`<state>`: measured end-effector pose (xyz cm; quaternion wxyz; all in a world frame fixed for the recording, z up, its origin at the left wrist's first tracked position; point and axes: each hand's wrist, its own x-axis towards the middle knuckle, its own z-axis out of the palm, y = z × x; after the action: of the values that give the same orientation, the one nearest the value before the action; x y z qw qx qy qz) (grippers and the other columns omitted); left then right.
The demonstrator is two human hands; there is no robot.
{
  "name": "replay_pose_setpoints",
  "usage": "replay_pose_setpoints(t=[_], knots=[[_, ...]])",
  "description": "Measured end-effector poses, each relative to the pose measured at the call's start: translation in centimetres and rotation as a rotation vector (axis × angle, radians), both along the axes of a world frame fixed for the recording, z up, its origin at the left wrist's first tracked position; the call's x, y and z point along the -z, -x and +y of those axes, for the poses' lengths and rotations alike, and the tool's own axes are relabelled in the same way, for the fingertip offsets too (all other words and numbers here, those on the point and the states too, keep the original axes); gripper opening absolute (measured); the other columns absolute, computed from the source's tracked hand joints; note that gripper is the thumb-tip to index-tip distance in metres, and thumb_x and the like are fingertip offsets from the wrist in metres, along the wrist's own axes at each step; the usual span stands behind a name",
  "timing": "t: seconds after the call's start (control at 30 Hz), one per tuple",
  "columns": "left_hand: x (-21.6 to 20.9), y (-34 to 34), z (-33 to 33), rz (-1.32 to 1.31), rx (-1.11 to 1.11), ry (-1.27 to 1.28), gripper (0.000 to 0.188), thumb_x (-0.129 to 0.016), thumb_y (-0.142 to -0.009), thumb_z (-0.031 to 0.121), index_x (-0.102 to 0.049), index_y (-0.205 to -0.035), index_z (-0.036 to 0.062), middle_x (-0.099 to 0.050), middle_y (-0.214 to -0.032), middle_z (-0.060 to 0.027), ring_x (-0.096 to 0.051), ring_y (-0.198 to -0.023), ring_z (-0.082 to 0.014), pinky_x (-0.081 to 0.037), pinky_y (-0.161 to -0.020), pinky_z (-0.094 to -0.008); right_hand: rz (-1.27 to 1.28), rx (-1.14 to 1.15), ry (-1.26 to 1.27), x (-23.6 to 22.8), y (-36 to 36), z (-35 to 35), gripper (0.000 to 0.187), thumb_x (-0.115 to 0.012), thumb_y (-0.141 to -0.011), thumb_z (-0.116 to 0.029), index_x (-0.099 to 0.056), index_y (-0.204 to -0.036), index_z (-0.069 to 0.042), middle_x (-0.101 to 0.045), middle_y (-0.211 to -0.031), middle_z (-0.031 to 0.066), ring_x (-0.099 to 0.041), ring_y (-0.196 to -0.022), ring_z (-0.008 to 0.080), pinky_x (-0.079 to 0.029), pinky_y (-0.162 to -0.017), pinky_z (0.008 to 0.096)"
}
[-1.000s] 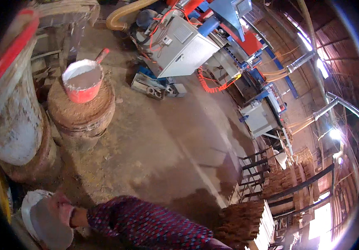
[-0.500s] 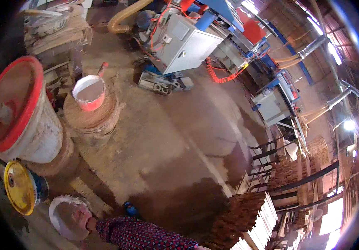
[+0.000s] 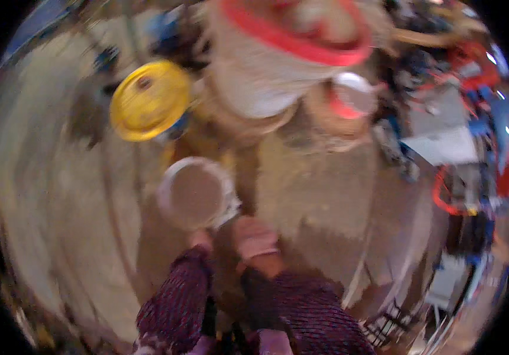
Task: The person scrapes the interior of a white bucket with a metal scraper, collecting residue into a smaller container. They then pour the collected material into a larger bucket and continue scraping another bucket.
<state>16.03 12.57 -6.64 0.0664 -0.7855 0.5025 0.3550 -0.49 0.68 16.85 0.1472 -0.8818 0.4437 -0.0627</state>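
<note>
A round whitish bucket (image 3: 229,192) stands in front of me, holding brownish material that I cannot identify. At its near rim is my left hand (image 3: 201,238); its fingers are hidden and blurred, so its grip is unclear. My right hand (image 3: 255,236) is just right of the bucket, apparently in a pale pinkish glove. Motion smears the fingers, and I cannot tell whether it holds anything. Both forearms wear dark patterned sleeves.
Beyond the bucket stand a yellow-lidded container (image 3: 151,100) and a large pale tub (image 3: 254,77) with a red rim. A small red-and-white pail (image 3: 344,106) rests on a brown round base. Grey machinery (image 3: 443,127) and an orange-red coiled hose (image 3: 440,192) lie to the right.
The view has swung left, bringing the bucket and tubs toward the middle and the machines to the right edge. Both hands now show; earlier only one was visible, at the bucket's rim.
</note>
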Motion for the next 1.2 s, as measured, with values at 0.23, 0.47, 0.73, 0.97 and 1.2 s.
replay_pose_setpoints(t=[0.23,0.47,0.73,0.97,1.2], knots=[[-3.3,0.9,-1.9,0.087,-0.166,-0.278,0.043,-0.066,-0.083,0.035,-0.061,-0.119,0.012,-0.062,-0.115,-0.0146,-0.057,-0.112,-0.0299,-0.046,-0.088,-0.0397,0.631,0.052,-0.239,-1.9,1.5,2.0,0.015,-0.059,-0.079,-0.021,-0.064,-0.081,-0.007,-0.066,-0.074,0.0134,-0.068,-0.068,0.0291,-0.052,-0.054,0.0435],[-0.4,-4.7,-4.7,-0.19,-0.116,0.033,0.044,-0.055,-0.091,0.033,-0.053,-0.129,0.0111,-0.054,-0.128,-0.0137,-0.051,-0.119,-0.0265,-0.042,-0.098,-0.0362,0.545,-0.033,-0.151,-2.1,9.4,-2.9,0.019,-0.055,-0.086,-0.029,-0.063,-0.084,-0.012,-0.066,-0.078,0.0104,-0.067,-0.075,0.0306,-0.053,-0.062,0.0407],[3.3,-9.1,-6.0,-0.636,0.103,0.404,0.036,-0.045,-0.098,0.028,-0.052,-0.128,0.0087,-0.054,-0.128,-0.0151,-0.053,-0.117,-0.0277,-0.043,-0.099,-0.0358,0.629,0.036,-0.397,3.9,14.8,-9.1,0.022,-0.056,-0.089,-0.034,-0.066,-0.088,-0.014,-0.067,-0.077,0.0115,-0.066,-0.072,0.0328,-0.052,-0.062,0.0442],[5.8,-10.5,-4.8,0.299,-1.018,0.857,0.046,-0.047,-0.097,0.035,-0.051,-0.131,0.0045,-0.059,-0.122,-0.0212,-0.056,-0.113,-0.0362,-0.042,-0.097,-0.0405,0.233,-0.147,-0.388,18.8,25.6,-11.3,0.016,-0.056,-0.09,-0.027,-0.064,-0.087,-0.013,-0.064,-0.07,0.0111,-0.063,-0.064,0.0321,-0.049,-0.055,0.043],[-0.9,-8.7,-8.6,0.149,-1.031,0.521,0.051,-0.049,-0.094,0.04,-0.052,-0.13,0.0043,-0.059,-0.122,-0.0224,-0.056,-0.114,-0.0361,-0.043,-0.094,-0.0413,0.472,-0.42,-0.406,26.7,32.2,-11.1,0.016,-0.051,-0.092,-0.027,-0.061,-0.093,-0.014,-0.063,-0.077,0.0131,-0.063,-0.073,0.0352,-0.049,-0.061,0.0455]])
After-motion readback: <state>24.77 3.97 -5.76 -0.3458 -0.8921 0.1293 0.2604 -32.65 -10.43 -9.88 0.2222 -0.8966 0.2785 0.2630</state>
